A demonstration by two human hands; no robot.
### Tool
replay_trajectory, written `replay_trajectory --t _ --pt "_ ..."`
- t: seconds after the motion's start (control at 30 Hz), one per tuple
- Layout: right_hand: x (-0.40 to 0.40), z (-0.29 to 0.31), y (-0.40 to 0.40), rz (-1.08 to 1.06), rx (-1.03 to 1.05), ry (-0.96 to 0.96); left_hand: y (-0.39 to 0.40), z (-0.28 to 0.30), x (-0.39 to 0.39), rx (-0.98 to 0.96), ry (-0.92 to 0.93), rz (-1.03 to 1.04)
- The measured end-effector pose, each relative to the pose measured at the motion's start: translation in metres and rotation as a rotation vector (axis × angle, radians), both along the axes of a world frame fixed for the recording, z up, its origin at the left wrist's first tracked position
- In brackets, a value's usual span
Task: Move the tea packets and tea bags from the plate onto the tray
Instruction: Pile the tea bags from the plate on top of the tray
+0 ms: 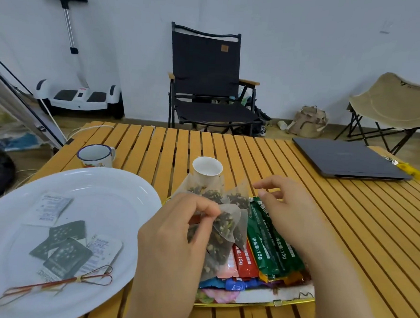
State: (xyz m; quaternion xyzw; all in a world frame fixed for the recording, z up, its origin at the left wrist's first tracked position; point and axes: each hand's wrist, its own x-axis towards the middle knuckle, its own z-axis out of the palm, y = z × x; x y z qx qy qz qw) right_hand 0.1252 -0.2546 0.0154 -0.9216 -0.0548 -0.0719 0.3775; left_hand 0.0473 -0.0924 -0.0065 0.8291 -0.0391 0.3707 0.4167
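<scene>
A large white plate (119, 193) sits at the left with several small flat sachets (63, 246) and a wire clip (59, 284) on it. To its right lies a gold-edged tray (291, 299) piled with coloured stick packets (267, 247) in green, red, blue and pink. My left hand (173, 244) pinches a translucent pyramid tea bag (227, 227) over the tray's left part, among other tea bags. Over the green packets hovers my right hand (291, 211), its fingers apart and holding nothing.
A white cup (207, 169) stands just behind the tray, and an enamel mug (96, 155) behind the plate. A closed laptop (347, 159) lies at the far right of the slatted wooden table (371, 216). Chairs stand beyond the table.
</scene>
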Motion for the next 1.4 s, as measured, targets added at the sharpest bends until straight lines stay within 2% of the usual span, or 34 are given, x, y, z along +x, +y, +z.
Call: replay_trajectory --t 0.13,0.23,0.33,0.5,0.6,0.7,0.77,0.9,1.07,1.3,1.4 --pt "-0.024 0.023 0.001 0.37 0.0 0.018 0.004 0.003 0.001 -0.065 0.018 0.009" --pt "-0.034 0.033 0.005 0.469 -0.016 0.017 0.005 0.005 0.001 -0.094 0.027 -0.016" --pt "-0.034 0.032 0.012 0.424 -0.039 -0.045 0.004 0.006 0.001 -0.15 0.026 -0.059" --pt "-0.032 0.032 0.007 0.306 -0.038 -0.033 0.004 0.004 0.001 -0.165 0.096 -0.096" --pt "-0.03 0.036 -0.008 0.17 -0.016 -0.078 0.012 0.004 0.003 -0.06 0.169 -0.1" --pt "-0.025 0.035 -0.024 -0.008 -0.005 -0.155 0.024 0.002 0.005 0.104 0.267 -0.181" --pt "-0.022 0.03 -0.028 -0.07 -0.02 -0.14 0.03 0.001 0.006 0.213 0.31 -0.232" --pt "-0.018 0.013 -0.017 -0.008 -0.103 0.025 0.032 -0.003 0.007 0.28 0.317 -0.23" --pt "-0.016 0.002 -0.004 0.108 -0.213 0.199 0.023 -0.008 0.007 0.23 0.249 -0.175" --pt "-0.016 0.012 -0.015 0.05 -0.209 0.182 0.021 -0.006 0.006 0.227 0.26 -0.179" --pt "-0.021 0.025 -0.015 0.013 -0.218 0.077 0.028 0.002 0.006 0.207 0.258 -0.142"
